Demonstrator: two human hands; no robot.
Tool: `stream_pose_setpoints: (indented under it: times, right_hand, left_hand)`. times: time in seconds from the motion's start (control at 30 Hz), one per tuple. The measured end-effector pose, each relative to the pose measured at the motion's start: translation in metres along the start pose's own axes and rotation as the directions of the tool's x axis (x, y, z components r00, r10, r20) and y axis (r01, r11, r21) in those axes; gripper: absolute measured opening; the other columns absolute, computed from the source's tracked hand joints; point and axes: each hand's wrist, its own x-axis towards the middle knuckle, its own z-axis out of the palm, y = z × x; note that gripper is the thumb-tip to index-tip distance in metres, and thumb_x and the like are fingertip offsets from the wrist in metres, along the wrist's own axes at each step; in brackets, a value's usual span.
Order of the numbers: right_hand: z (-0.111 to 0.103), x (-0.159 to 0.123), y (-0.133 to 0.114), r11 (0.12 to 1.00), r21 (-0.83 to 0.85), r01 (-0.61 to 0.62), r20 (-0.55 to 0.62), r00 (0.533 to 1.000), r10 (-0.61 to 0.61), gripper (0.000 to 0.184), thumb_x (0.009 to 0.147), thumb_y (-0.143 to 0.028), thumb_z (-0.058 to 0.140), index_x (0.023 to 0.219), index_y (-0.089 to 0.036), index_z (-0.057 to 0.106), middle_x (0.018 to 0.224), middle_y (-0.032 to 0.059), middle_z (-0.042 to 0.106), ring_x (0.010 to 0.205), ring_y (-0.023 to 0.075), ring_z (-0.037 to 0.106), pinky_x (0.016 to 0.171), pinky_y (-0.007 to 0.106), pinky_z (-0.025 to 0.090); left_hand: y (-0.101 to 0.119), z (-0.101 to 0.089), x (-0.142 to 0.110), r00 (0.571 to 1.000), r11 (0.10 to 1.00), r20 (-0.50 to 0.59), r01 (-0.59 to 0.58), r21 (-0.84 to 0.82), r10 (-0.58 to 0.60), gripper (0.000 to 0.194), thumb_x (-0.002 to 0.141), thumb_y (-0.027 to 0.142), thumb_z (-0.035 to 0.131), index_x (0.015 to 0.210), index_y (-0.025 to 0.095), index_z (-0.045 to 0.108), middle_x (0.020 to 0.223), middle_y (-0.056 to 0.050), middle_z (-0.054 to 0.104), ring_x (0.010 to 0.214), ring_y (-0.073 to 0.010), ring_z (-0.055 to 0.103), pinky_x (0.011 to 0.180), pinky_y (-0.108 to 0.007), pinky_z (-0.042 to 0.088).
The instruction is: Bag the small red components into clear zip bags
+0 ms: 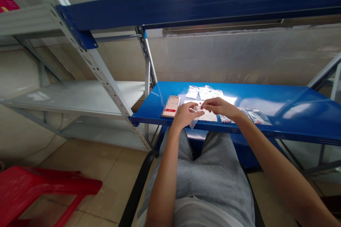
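At the front edge of the blue shelf, my left hand point(185, 114) is closed on a small clear plastic bag point(193, 123), which hangs down below the fingers. My right hand point(218, 107) meets it from the right, thumb and fingers pinched together by the bag's upper end. Small red bits show between the two hands, but what the right fingers hold is too small to make out. Under the hands lies a white sheet point(211, 116). To the right, flat clear bags point(258, 116) lie by my right wrist, some with reddish contents.
A phone point(172, 105) with a lit screen lies left of my hands on the blue shelf point(290, 103). Several clear packets point(192, 92) lie behind them. A blue beam point(202, 1) crosses overhead. A grey upright point(103, 78) and a red stool point(48, 188) are at left.
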Motion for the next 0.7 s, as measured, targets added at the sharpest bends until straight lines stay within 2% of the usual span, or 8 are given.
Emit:
stream_pose_setpoints:
  times: [0.07, 0.13, 0.2, 0.27, 0.43, 0.7]
  right_hand:
    - [-0.002, 0.004, 0.012, 1.000, -0.017, -0.004, -0.091, 0.996, 0.003, 0.039, 0.091, -0.052, 0.059, 0.093, -0.016, 0.075, 0.076, 0.0042, 0.065, 0.065, 0.0141, 0.052, 0.054, 0.026, 0.037]
    - [-0.004, 0.010, 0.029, 0.992, -0.119, -0.038, -0.224, 0.974, 0.011, 0.033, 0.092, -0.044, 0.058, 0.093, -0.016, 0.075, 0.081, 0.0069, 0.070, 0.068, 0.0158, 0.057, 0.057, 0.027, 0.040]
    - [-0.005, 0.016, 0.048, 0.951, -0.281, -0.131, -0.367, 0.930, 0.020, 0.025, 0.089, -0.033, 0.059, 0.092, -0.016, 0.076, 0.085, 0.0093, 0.074, 0.072, 0.0183, 0.061, 0.063, 0.028, 0.043]
    - [-0.005, 0.022, 0.065, 0.891, -0.398, -0.220, -0.440, 0.898, 0.026, 0.021, 0.088, -0.025, 0.060, 0.094, -0.016, 0.077, 0.086, 0.0104, 0.076, 0.074, 0.0200, 0.065, 0.067, 0.029, 0.045]
    - [0.005, 0.031, 0.090, 0.794, -0.534, -0.291, -0.431, 0.901, 0.040, 0.021, 0.090, -0.020, 0.060, 0.099, -0.015, 0.079, 0.094, 0.0119, 0.077, 0.082, 0.0219, 0.068, 0.073, 0.029, 0.046]
    - [0.014, 0.034, 0.095, 0.715, -0.609, -0.345, -0.439, 0.896, 0.059, 0.020, 0.094, -0.021, 0.057, 0.101, -0.015, 0.076, 0.101, 0.0132, 0.073, 0.094, 0.0242, 0.065, 0.075, 0.030, 0.044]
  left_hand:
    - [-0.002, 0.000, 0.001, 1.000, 1.000, -0.007, -0.009, 0.008, 0.009, 0.054, 0.076, 0.047, 0.083, 0.120, 0.017, 0.073, 0.111, -0.009, 0.076, 0.094, -0.0218, 0.071, 0.077, -0.029, 0.056]
    - [-0.004, -0.001, 0.001, 1.000, 1.000, -0.014, -0.013, 0.020, 0.014, 0.054, 0.077, 0.048, 0.082, 0.120, 0.017, 0.073, 0.112, -0.009, 0.076, 0.094, -0.0220, 0.071, 0.080, -0.030, 0.057]
    - [-0.005, -0.003, 0.002, 1.000, 1.000, -0.024, -0.009, 0.029, 0.010, 0.051, 0.078, 0.048, 0.081, 0.119, 0.018, 0.074, 0.112, -0.009, 0.077, 0.094, -0.0219, 0.072, 0.080, -0.030, 0.057]
    - [-0.005, -0.004, 0.002, 0.999, 0.999, -0.035, 0.000, 0.033, 0.001, 0.049, 0.079, 0.049, 0.080, 0.118, 0.019, 0.074, 0.110, -0.008, 0.077, 0.095, -0.0219, 0.072, 0.077, -0.028, 0.056]
    - [-0.004, -0.006, 0.001, 0.998, 0.999, -0.051, 0.025, 0.041, -0.022, 0.047, 0.079, 0.048, 0.081, 0.116, 0.020, 0.075, 0.110, -0.007, 0.077, 0.095, -0.0215, 0.072, 0.074, -0.026, 0.055]
    - [-0.004, -0.004, 0.001, 0.999, 0.998, -0.042, 0.007, 0.066, -0.004, 0.044, 0.080, 0.049, 0.079, 0.114, 0.020, 0.075, 0.109, -0.007, 0.077, 0.095, -0.0225, 0.073, 0.076, -0.028, 0.055]
